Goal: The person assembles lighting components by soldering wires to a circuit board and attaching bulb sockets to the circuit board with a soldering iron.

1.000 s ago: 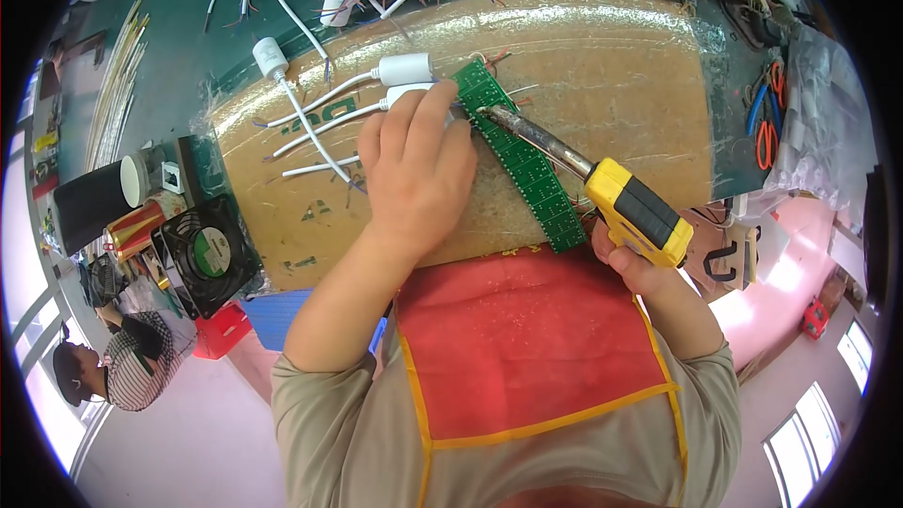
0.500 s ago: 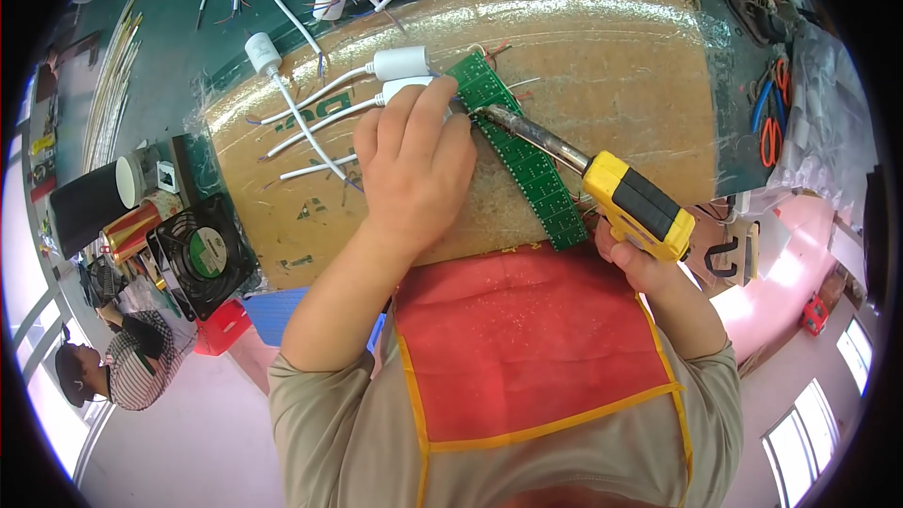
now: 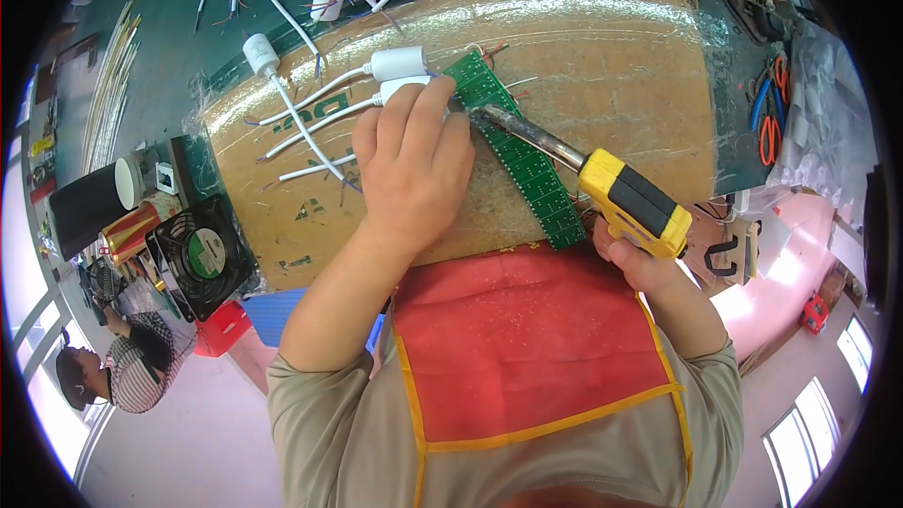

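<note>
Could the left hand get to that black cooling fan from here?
Probably yes: mostly open cardboard lies between the left hand and the black cooling fan, though that hand is currently over a white cable connector.

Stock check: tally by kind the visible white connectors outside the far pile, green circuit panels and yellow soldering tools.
White connectors: 3, one partly covered by the left hand
Green circuit panel: 1
Yellow soldering tool: 1
Total: 5

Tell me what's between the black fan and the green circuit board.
In the head view, the left hand and a stretch of brown cardboard lie between the fan and the circuit board.
</note>
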Demonstrator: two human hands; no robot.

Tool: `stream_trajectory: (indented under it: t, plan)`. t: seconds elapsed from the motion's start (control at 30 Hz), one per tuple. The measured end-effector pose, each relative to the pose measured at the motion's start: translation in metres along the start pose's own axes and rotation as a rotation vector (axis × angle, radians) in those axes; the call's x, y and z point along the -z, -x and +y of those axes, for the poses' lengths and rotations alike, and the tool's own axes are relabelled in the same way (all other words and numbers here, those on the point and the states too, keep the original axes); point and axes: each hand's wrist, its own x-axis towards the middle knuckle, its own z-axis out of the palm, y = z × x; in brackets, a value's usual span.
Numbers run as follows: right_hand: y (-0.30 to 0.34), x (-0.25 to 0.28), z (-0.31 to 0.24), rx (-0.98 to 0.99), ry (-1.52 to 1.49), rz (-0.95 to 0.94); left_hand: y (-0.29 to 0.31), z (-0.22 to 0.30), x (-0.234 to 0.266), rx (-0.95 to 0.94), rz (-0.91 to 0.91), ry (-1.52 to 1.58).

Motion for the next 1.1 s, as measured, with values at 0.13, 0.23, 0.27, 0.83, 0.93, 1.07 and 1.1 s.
stream_trajectory:
  t: [0.13, 0.23, 0.27, 0.83, 0.93, 1.07, 1.1]
  plan:
    - [0.0015, 0.0081, 0.0023, 0.028, -0.130, -0.104, 0.0004, -0.0010, -0.0012, -0.002, -0.002, -0.008]
    - [0.0027, 0.0077, -0.0001, 0.037, -0.105, -0.097, 0.0004, -0.0005, -0.0014, 0.002, -0.005, -0.006]
    - [0.0033, 0.0076, -0.0006, 0.042, -0.081, -0.093, 0.0001, -0.0001, -0.0011, 0.004, -0.004, -0.004]
    - [0.0053, 0.0058, -0.0017, 0.050, -0.092, -0.078, -0.0008, -0.0030, 0.0037, 0.052, 0.018, 0.127]
    - [0.0058, 0.0077, 0.0003, 0.045, -0.108, -0.099, -0.0016, -0.0029, 0.0043, 0.052, 0.010, 0.128]
    - [0.0052, 0.0073, 0.0001, 0.032, -0.152, -0.108, -0.0045, -0.0007, 0.0052, 0.052, 0.002, 0.124]
    - [0.0045, 0.0064, 0.0001, 0.032, -0.154, -0.108, -0.0052, -0.0002, 0.0054, 0.056, -0.001, 0.129]
